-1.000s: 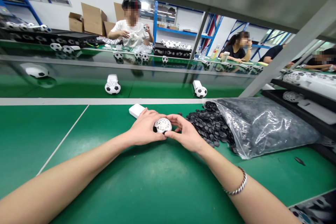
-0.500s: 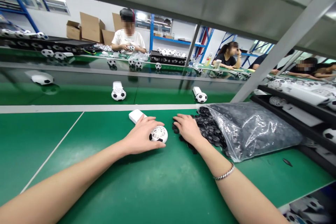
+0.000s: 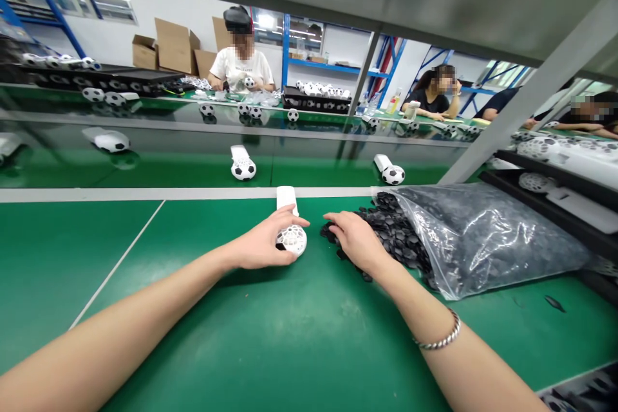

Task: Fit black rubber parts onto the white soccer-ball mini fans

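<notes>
A white handheld fan [image 3: 292,241] with a football-patterned grille lies on the green bench, its handle pointing away from me. My left hand [image 3: 263,241] is curled around the left side of its round head, thumb at the near edge and fingers at the far edge. One black patch shows on the head beside my palm. To the right, my right hand [image 3: 357,241] rests at the left edge of a heap of small black pieces [image 3: 398,232]. Its fingers are stretched out and slightly apart at the pieces; what lies under the palm is hidden.
A clear plastic bag [image 3: 492,238] spills the black pieces. Black trays [image 3: 589,209] of white fan parts stand at the right. Beyond the bench edge, fans [image 3: 244,168] lie on a green belt [image 3: 318,167]. A slanted metal post [image 3: 506,96] rises at right. Co-workers sit opposite.
The fan's handle has swung from pointing up-left to pointing straight away, with my left hand still on the head. My right hand stays by the black heap. Fans on the belt appear shifted right.
</notes>
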Demonstrator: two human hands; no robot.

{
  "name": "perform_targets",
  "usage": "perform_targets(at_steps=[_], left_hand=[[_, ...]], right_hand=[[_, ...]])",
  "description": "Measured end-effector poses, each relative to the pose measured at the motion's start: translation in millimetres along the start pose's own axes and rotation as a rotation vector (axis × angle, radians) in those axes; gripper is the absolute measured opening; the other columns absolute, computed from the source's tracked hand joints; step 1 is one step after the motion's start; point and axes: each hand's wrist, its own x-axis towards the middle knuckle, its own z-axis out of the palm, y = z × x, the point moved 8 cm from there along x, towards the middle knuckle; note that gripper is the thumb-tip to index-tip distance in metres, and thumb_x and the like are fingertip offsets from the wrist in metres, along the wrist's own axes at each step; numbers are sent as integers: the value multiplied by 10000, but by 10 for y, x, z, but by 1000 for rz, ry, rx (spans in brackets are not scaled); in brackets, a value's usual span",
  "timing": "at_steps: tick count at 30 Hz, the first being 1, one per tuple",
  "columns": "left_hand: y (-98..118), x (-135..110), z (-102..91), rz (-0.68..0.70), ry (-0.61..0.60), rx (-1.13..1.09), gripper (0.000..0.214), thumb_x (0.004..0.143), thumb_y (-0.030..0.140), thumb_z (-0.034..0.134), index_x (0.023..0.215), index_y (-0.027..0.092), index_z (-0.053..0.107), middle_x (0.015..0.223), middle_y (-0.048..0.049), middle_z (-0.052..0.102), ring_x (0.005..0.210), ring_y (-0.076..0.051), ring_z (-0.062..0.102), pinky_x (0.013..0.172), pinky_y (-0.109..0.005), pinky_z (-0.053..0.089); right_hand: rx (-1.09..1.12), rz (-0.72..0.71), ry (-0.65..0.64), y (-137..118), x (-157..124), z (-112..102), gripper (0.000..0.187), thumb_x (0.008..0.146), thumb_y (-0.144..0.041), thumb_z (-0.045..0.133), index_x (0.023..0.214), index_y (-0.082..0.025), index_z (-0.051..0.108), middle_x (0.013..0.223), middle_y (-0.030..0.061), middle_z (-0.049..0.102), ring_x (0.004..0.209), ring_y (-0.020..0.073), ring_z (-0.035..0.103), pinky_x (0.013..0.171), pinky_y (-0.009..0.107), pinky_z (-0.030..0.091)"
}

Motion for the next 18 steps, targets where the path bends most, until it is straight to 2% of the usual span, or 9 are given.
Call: perform_targets(at_steps=[3,6,8,12,15,18], left_hand=[[-16,0,-21,11,-9,-13,581,645,182,564,1205,244,424,1410,-78,223,1332,-245,87,1068,-409,174],[-19,0,-28,35,-13,-19,604,618,149,562,1199,242,426,1406,-74,233,1333,-247,74,1071,-408,162],[-5,-3,-20,56,-41,-27,620,603,131,564,1196,242,424,1409,-69,230,1332,-249,81,1074,-403,154],[84,-18,19,129,-116,-44,618,610,122,574,1194,254,419,1389,-42,279,1334,-230,78,1077,-380,161],[114,-19,33,137,-111,-51,605,634,206,633,1198,246,417,1384,-49,282,1332,-235,89,1076,-380,170],[108,-16,45,127,-94,-65,635,636,324,680,1203,221,414,1369,-71,306,1328,-242,104,1076,-380,174]], right_hand=[[360,5,28,-93,-54,-48,165,828,-180,506,983,-195,561,882,14,614,805,131,560,727,237,432],[531,-9,67,-215,-99,-123,92,787,-185,574,878,-197,566,770,-20,601,712,109,555,656,213,440],[546,-94,75,-342,-123,-165,67,798,-167,562,844,-201,597,789,-14,606,748,107,555,705,222,436],[524,-291,52,-567,-173,-171,194,849,-133,473,913,-224,632,885,20,601,854,125,539,776,256,431],[448,-419,25,-709,-211,-140,221,855,-120,451,916,-235,630,885,21,616,846,141,531,762,284,425],[412,-447,24,-774,-220,-120,165,849,-132,477,913,-219,602,845,12,631,818,141,540,762,292,411]])
